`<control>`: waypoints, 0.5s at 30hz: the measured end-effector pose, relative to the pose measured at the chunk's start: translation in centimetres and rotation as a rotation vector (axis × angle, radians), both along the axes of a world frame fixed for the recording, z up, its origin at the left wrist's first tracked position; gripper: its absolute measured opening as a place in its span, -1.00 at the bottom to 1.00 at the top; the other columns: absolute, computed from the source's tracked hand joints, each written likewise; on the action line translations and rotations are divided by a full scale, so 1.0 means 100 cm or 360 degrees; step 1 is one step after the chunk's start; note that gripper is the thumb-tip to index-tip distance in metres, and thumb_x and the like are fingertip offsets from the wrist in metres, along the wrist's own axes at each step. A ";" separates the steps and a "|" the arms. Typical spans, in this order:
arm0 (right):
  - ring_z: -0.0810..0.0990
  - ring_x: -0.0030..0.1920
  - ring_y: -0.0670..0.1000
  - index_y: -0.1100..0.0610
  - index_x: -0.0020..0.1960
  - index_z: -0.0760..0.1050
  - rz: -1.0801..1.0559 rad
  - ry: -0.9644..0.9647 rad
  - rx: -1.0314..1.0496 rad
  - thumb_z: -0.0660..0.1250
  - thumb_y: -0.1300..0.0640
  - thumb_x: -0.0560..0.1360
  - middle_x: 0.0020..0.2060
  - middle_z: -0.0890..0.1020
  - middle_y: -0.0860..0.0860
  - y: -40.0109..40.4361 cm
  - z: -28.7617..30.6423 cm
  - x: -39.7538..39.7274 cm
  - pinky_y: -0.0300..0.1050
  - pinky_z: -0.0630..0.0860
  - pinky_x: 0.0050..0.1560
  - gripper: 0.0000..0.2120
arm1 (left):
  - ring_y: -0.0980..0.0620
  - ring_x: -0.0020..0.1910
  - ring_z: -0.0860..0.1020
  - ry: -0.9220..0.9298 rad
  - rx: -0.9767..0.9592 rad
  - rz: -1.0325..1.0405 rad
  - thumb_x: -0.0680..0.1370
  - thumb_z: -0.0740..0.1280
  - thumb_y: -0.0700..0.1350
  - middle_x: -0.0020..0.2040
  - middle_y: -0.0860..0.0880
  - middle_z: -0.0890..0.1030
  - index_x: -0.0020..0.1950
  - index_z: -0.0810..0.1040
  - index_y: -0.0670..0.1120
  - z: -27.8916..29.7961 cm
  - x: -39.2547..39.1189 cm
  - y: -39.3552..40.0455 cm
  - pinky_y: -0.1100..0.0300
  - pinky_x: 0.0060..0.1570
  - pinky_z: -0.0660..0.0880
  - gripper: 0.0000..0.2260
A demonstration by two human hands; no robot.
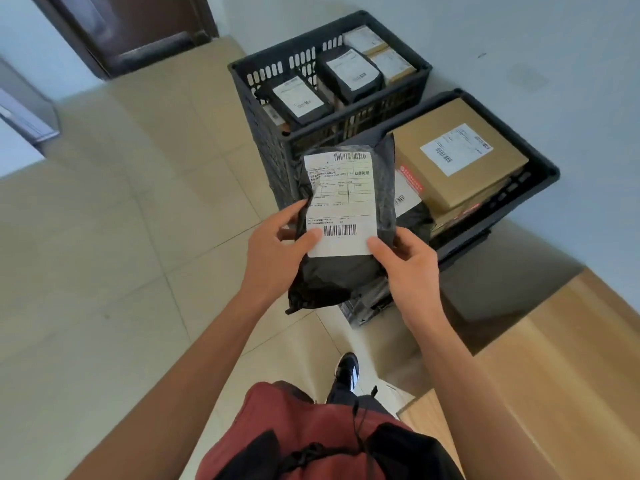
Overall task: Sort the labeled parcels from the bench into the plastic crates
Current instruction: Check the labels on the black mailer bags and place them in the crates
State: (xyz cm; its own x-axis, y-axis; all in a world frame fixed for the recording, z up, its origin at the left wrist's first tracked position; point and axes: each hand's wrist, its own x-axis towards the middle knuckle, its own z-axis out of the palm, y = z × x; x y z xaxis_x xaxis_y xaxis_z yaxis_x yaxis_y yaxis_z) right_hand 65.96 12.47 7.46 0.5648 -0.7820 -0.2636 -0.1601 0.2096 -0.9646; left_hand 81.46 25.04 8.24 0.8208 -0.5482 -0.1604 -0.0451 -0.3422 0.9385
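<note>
While gripped at its lower edges by left hand (pixel 277 251) and right hand (pixel 408 261), black labeled parcel (pixel 346 271), held above near crate (pixel 540 188), label up.

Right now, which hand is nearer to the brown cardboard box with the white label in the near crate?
Right. The right hand grips the black plastic parcel's edge on the brown cardboard box's side; the left hand holds the opposite edge, farther away.
</note>
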 end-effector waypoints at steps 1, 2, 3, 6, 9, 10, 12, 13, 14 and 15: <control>0.73 0.05 0.03 0.05 0.08 0.68 0.0017 -0.0003 0.0013 0.43 0.18 0.61 -0.02 0.76 -0.03 -0.005 -0.001 0.009 0.14 0.69 0.11 -0.91 | 0.07 0.09 0.67 0.0010 0.0006 0.0018 0.55 0.50 -0.11 0.19 0.12 0.68 0.41 0.60 0.14 -0.001 0.008 -0.002 -0.03 0.07 0.68 -0.56; 0.73 0.05 0.05 0.04 0.06 0.68 0.0033 -0.0011 0.0018 0.42 0.19 0.62 -0.02 0.76 -0.02 -0.009 -0.002 0.019 0.12 0.69 0.11 -0.90 | 0.07 0.09 0.67 0.0020 0.0008 0.0028 0.55 0.50 -0.11 0.20 0.11 0.68 0.42 0.59 0.15 -0.003 0.016 -0.003 -0.03 0.06 0.68 -0.56; 0.73 0.06 0.05 0.02 0.05 0.68 0.0045 -0.0016 0.0024 0.42 0.20 0.62 -0.02 0.77 -0.02 -0.012 -0.003 0.029 0.10 0.70 0.11 -0.89 | 0.07 0.10 0.67 0.0027 0.0008 0.0035 0.56 0.49 -0.11 0.20 0.11 0.68 0.42 0.58 0.15 -0.004 0.025 -0.004 -0.03 0.05 0.69 -0.56; 0.73 0.06 -0.01 0.04 0.11 0.68 0.0090 0.0007 0.0042 0.42 0.21 0.62 0.00 0.77 -0.05 -0.020 -0.006 0.058 -0.04 0.70 0.07 -0.87 | 0.10 0.08 0.67 0.0047 0.0006 0.0062 0.58 0.47 -0.12 0.21 0.11 0.68 0.44 0.57 0.13 -0.009 0.052 -0.008 0.00 0.03 0.69 -0.57; 0.73 0.07 -0.03 0.07 0.15 0.68 0.0106 0.0062 0.0013 0.42 0.19 0.61 0.01 0.76 -0.06 -0.028 -0.011 0.090 -0.09 0.69 0.05 -0.86 | 0.08 0.10 0.67 0.0080 -0.0011 0.0080 0.58 0.47 -0.13 0.22 0.11 0.68 0.44 0.58 0.13 -0.016 0.081 -0.013 -0.01 0.05 0.69 -0.57; 0.73 0.06 -0.02 0.07 0.14 0.68 0.0111 0.0075 0.0003 0.42 0.19 0.62 0.00 0.76 -0.06 -0.031 -0.012 0.103 -0.07 0.68 0.06 -0.86 | 0.07 0.10 0.67 0.0089 -0.0022 0.0077 0.58 0.47 -0.13 0.22 0.11 0.68 0.44 0.58 0.13 -0.018 0.094 -0.015 -0.01 0.06 0.69 -0.57; 0.73 0.06 -0.01 0.07 0.12 0.68 0.0114 0.0094 -0.0016 0.41 0.18 0.62 0.00 0.76 -0.05 -0.035 -0.012 0.132 -0.02 0.68 0.09 -0.88 | 0.03 0.11 0.67 0.0106 -0.0044 0.0059 0.59 0.47 -0.13 0.21 0.10 0.68 0.44 0.57 0.12 -0.021 0.123 -0.019 -0.02 0.06 0.69 -0.57; 0.73 0.06 -0.01 0.08 0.11 0.68 0.0108 0.0104 -0.0028 0.41 0.18 0.62 -0.01 0.76 -0.05 -0.036 -0.011 0.147 0.00 0.69 0.10 -0.89 | 0.03 0.11 0.67 0.0110 -0.0051 0.0049 0.59 0.47 -0.14 0.21 0.10 0.68 0.45 0.57 0.11 -0.022 0.139 -0.021 -0.02 0.06 0.69 -0.57; 0.73 0.06 -0.01 0.08 0.12 0.68 0.0094 0.0119 -0.0048 0.41 0.17 0.62 -0.01 0.76 -0.05 -0.038 -0.010 0.164 0.02 0.69 0.11 -0.89 | 0.03 0.11 0.67 0.0113 -0.0061 0.0040 0.59 0.47 -0.14 0.21 0.10 0.68 0.45 0.57 0.10 -0.022 0.157 -0.023 -0.01 0.06 0.69 -0.57; 0.73 0.05 -0.02 0.08 0.11 0.68 0.0079 0.0135 -0.0072 0.41 0.17 0.63 -0.02 0.76 -0.05 -0.039 -0.009 0.181 0.05 0.69 0.12 -0.89 | 0.03 0.11 0.67 0.0113 -0.0069 0.0027 0.59 0.47 -0.14 0.21 0.10 0.68 0.45 0.57 0.10 -0.021 0.175 -0.025 -0.02 0.06 0.68 -0.57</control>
